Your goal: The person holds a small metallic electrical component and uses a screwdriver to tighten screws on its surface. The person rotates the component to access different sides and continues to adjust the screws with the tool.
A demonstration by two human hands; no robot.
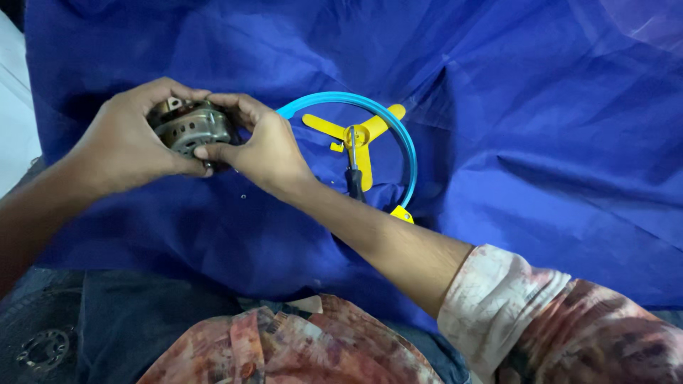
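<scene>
Both hands clasp a small grey metal motor (191, 128) above the lap, left hand (124, 146) wrapped behind, right hand (260, 146) pinching its front, seemingly to steady and turn it; yellow fan blades (359, 135) in a blue ring (409, 153) and a screwdriver (353, 167) lie beside on crumpled blue cloth (533, 107), dim surroundings

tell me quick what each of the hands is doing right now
Left hand: closed around the grey metal motor housing.
Right hand: closed on the same motor housing from the other side.
</scene>
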